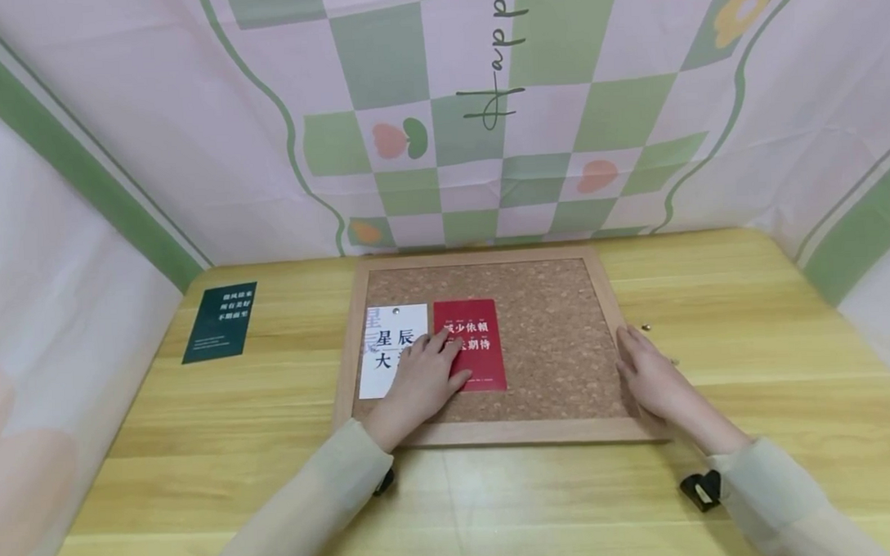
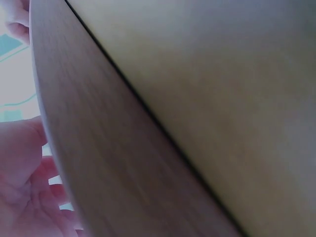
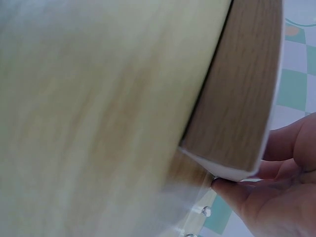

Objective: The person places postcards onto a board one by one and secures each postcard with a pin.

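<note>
A wood-framed cork board (image 1: 557,339) lies on the table. My left hand (image 1: 424,371) rests on it, fingers spread across a red card (image 1: 485,366) with white writing, the palm over part of a white card (image 1: 375,383) with dark writing. A silver pushpin (image 1: 396,311) sits at the white card's top. At the board's right edge, my right hand (image 1: 653,373) holds the frame between thumb and fingers. The right wrist view shows those fingers (image 3: 229,190) touching the frame's corner (image 3: 222,168). In the left wrist view the left palm (image 2: 22,173) appears above the frame rail.
Two small pushpins lie on the table right of the board, one of them a dark pushpin (image 1: 646,327). A dark green card (image 1: 221,323) with white writing lies at the table's left. A patterned cloth (image 1: 478,179) hangs behind and at both sides of the wooden table (image 1: 273,423).
</note>
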Demonstrator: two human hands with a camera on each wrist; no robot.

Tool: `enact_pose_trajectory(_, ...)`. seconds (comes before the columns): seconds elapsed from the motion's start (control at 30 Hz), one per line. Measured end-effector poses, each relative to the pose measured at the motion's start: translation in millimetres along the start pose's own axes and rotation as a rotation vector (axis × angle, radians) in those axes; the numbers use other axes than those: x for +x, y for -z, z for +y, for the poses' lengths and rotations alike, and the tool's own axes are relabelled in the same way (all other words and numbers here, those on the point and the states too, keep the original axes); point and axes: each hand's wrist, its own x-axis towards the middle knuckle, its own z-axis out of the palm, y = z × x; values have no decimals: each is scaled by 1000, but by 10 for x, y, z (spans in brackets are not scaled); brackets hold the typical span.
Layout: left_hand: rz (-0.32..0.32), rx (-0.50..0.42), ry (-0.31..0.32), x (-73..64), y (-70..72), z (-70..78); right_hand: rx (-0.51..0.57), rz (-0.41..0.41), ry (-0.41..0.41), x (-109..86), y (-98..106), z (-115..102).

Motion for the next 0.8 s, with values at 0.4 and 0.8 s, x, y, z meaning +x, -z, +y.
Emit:
enact_pose_trajectory(0.4,-11,16,-15,-8,51,-24,38,-12,7,-2,25,39)
enact_pose_trajectory(0.8,-16,5,-39,12,67,-37,55,30,-11,-20,346,112)
